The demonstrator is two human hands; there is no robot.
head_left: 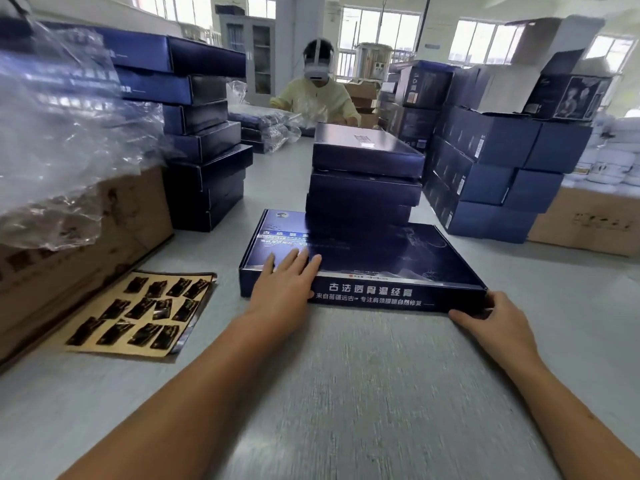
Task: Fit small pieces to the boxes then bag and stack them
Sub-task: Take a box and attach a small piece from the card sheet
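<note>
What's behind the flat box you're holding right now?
A stack of dark blue boxes stands directly behind the flat box. Its base blurs into the far edge; whether they touch cannot be told.

1. Bright, even daylight from rear windows (485, 39); panes blown out white.
2. Shadows on table (346, 393) soft and faint.
3. Glare streaks on plastic bags (52, 116), upper left.
4. Wide-angle bending at edges; near table surface smeared by motion blur.

Blurred and cropped by left edge: plastic bags (59, 126); partly hidden behind stacked boxes (363, 188): flat box (381, 261) far edge; unreadable: label sheet (138, 313) print.
</note>
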